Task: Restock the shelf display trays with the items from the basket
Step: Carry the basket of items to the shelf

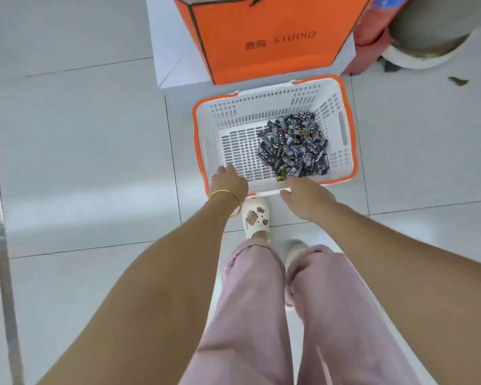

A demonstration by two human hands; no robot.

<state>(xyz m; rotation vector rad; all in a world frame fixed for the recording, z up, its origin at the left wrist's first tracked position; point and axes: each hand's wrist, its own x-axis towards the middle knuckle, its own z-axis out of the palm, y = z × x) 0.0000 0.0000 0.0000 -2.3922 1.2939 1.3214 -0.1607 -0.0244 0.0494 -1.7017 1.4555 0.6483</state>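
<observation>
The left hand [228, 180] grips the near-left corner of the white slotted plastic basket [261, 107], probably to steady it, while the right hand [306, 197] is over the near edge by the small black packets [292, 145], its grip hidden.

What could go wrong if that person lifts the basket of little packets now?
The packets are all heaped toward one side of the basket, so lifting it by the near rim, where the left hand and right hand are, might tip it and spill them. The shoe right beside it could also get bumped.
</observation>
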